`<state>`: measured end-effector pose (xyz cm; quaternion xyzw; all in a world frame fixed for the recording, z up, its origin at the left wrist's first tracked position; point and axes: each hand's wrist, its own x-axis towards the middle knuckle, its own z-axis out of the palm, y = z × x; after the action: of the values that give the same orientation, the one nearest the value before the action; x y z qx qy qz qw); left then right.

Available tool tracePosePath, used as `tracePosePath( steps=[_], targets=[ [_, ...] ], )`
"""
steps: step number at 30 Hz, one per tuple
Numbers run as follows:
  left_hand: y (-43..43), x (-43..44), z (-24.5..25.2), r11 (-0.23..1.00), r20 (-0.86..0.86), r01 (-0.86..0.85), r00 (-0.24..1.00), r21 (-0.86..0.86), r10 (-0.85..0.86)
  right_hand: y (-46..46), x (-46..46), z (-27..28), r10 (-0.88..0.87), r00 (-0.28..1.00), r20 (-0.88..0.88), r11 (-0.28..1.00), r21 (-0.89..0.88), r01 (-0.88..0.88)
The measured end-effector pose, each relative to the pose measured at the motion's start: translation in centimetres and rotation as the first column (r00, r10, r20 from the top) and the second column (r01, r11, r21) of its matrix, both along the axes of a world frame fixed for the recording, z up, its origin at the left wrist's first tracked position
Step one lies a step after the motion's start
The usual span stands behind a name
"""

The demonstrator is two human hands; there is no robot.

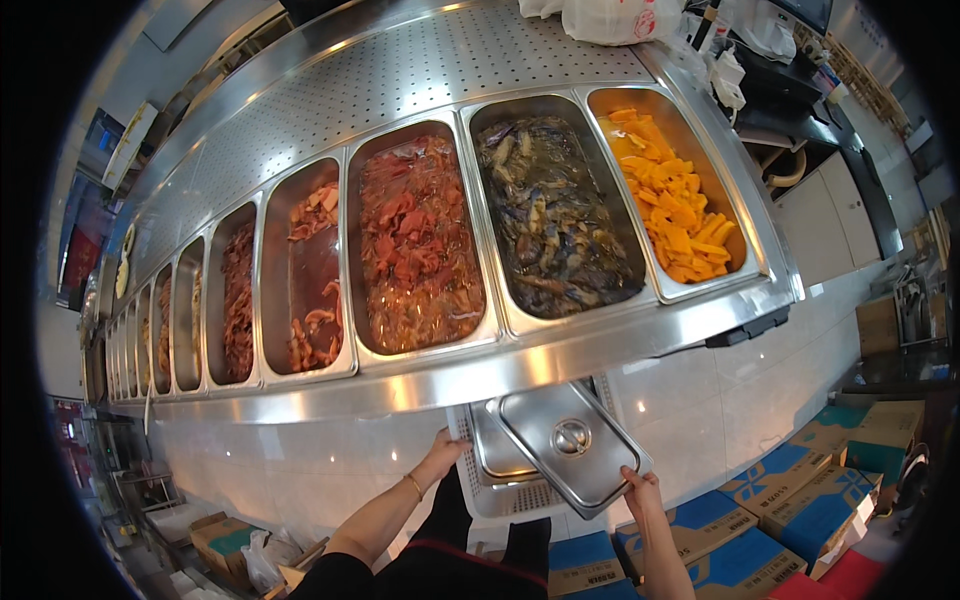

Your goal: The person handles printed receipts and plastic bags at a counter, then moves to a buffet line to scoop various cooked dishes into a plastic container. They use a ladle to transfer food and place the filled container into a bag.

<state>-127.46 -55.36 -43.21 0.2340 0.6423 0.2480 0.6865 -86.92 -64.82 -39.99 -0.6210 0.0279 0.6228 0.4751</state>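
Note:
My left hand grips the left rim of a white perforated plastic basket. Stacked in that basket are stainless-steel pan lids. A top steel lid with a round recessed handle lies askew across the stack, and my right hand pinches its near right corner. The basket's far end is hidden under the front edge of a steel food counter. Above it, the nearest pans hold orange squash slices, dark cooked eggplant and a red saucy dish.
More food pans run along the counter to the left. Behind them is a perforated steel shelf with a white plastic bag. Cardboard cartons stack on the floor at right; another carton sits at lower left.

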Motion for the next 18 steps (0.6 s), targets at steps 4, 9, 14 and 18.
tracePosePath(
  steps=[4,9,14,18],
  targets=[
    [7.2,0.4,-2.0,0.989,0.013,-0.044,0.999,0.139,0.042,7.1,-2.1,-1.3,-0.087,0.996,0.020,0.995,0.055,0.086],
    [8.8,-1.1,-1.7,0.998,0.093,-0.040,0.995,0.044,0.036,15.8,-5.1,-5.2,-0.212,0.976,0.049,0.965,0.170,0.201],
    [3.5,-2.7,-1.4,0.985,0.160,-0.082,0.981,-0.153,0.107,24.9,-8.5,-5.6,-0.244,0.970,0.006,0.946,0.224,0.237],
    [0.1,-3.1,-1.2,0.948,0.194,-0.090,0.969,-0.307,0.155,30.5,-10.5,-7.6,-0.289,0.957,-0.023,0.931,0.226,0.287]
  ],
)
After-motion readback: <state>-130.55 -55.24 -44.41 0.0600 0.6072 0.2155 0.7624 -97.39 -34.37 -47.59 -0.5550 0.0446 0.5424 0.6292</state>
